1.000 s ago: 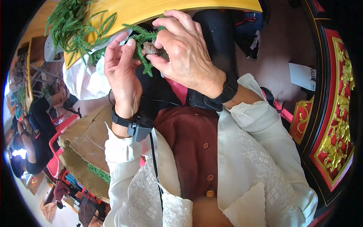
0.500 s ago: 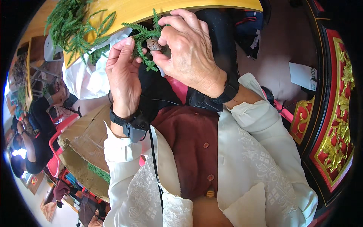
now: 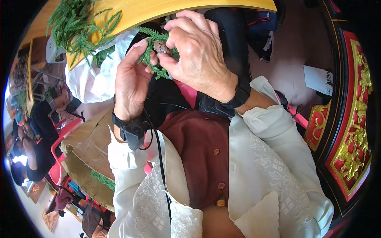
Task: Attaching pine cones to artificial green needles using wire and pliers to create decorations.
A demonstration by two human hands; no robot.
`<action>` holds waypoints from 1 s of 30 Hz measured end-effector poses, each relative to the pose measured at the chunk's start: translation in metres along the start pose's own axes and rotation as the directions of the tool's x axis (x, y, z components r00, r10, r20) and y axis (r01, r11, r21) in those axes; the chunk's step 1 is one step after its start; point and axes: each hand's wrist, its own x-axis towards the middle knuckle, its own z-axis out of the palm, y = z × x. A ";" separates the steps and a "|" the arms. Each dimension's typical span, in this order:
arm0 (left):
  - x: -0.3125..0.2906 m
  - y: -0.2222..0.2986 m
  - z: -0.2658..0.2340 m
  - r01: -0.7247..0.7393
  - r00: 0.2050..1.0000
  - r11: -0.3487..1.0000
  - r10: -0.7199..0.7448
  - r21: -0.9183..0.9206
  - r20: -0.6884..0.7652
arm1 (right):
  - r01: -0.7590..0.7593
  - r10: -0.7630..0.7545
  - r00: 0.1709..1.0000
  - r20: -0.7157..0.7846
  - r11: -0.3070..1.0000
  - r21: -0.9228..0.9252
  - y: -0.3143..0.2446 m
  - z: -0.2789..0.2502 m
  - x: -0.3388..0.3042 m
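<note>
Between the thumb and forefinger of my right hand (image 3: 200,59) is a brown pine cone (image 3: 162,47), its scales facing up. Green artificial pine sprigs (image 3: 160,73) surround the cone, above, below and to its left. My left hand (image 3: 133,83) is closed on the sprigs' left side, with the thumb uppermost and the fingertips close to the cone. Both hands are over my lap, just off the near edge of the yellow table (image 3: 158,12). My right hand hides part of the sprigs and whatever joins them to the cone.
A pile of green pine sprigs (image 3: 73,29) lies on the table's left, some hanging over its edge. Below them is a white plastic bag (image 3: 95,81). An opened cardboard box (image 3: 89,141) stands at my left. A carved red and gold panel (image 3: 353,119) rises on the right. Another person (image 3: 41,139) sits far left.
My left hand has shifted slightly right, closer to the cone. The sprigs have turned and now sit more tightly around it. My right hand has barely moved.
</note>
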 end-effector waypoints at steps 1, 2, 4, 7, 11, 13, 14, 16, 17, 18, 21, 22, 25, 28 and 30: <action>0.001 -0.001 -0.002 0.003 1.000 1.000 -0.003 0.008 0.019 | 0.001 -0.001 1.000 0.003 1.000 0.003 0.000 0.000 0.000; 0.001 -0.001 -0.003 0.002 1.000 1.000 -0.002 0.007 0.018 | 0.002 -0.002 1.000 0.003 1.000 0.004 -0.001 0.000 0.001; 0.002 -0.004 -0.004 -0.119 0.993 0.985 0.116 0.122 0.030 | 0.018 -0.018 1.000 -0.024 1.000 0.020 0.000 0.003 0.000; 0.000 -0.008 0.001 -0.247 0.967 0.936 0.253 0.252 0.010 | 0.018 -0.017 0.999 -0.028 0.999 0.029 0.000 0.004 0.000; -0.008 -0.014 0.014 -0.393 0.890 0.810 0.453 0.435 -0.041 | 0.005 -0.004 1.000 -0.014 0.999 0.040 -0.002 0.002 0.001; -0.008 -0.017 0.012 -0.576 0.761 0.573 0.635 0.583 0.128 | 0.001 0.000 1.000 -0.012 0.999 0.054 -0.002 0.003 0.001; -0.007 -0.015 0.013 -0.634 0.671 0.380 0.703 0.674 0.236 | 0.004 -0.004 1.000 -0.015 0.999 0.053 -0.003 0.003 0.000; -0.007 -0.013 0.013 -0.648 0.627 0.291 0.729 0.704 0.276 | -0.013 0.012 1.000 0.015 0.998 0.066 -0.003 0.004 0.000; -0.008 -0.011 0.014 -0.653 0.585 0.202 0.747 0.730 0.317 | -0.022 0.019 0.999 0.030 0.997 0.072 -0.004 0.004 -0.001; -0.007 -0.010 0.014 -0.651 0.543 0.111 0.759 0.751 0.359 | -0.018 0.016 0.999 0.028 0.997 0.071 -0.004 0.004 -0.001; -0.010 -0.010 0.012 -0.617 0.587 0.181 0.754 0.766 0.294 | 0.017 -0.019 1.000 0.016 0.994 0.109 -0.006 0.007 -0.001; -0.010 -0.010 0.011 -0.598 0.611 0.217 0.747 0.771 0.263 | 0.023 -0.025 1.000 0.016 0.994 0.111 -0.006 0.008 -0.001; -0.008 -0.009 0.004 -0.580 0.676 0.366 0.714 0.727 0.180 | 0.040 -0.046 0.998 0.034 0.985 0.165 -0.008 0.011 -0.003; -0.006 -0.009 0.001 -0.554 0.751 0.562 0.656 0.615 0.078 | 0.028 -0.045 0.994 0.095 0.984 0.177 -0.013 0.008 -0.006; -0.007 -0.009 0.002 -0.493 0.837 0.771 0.547 0.402 -0.023 | 0.018 -0.041 0.991 0.126 0.984 0.179 -0.013 0.005 -0.005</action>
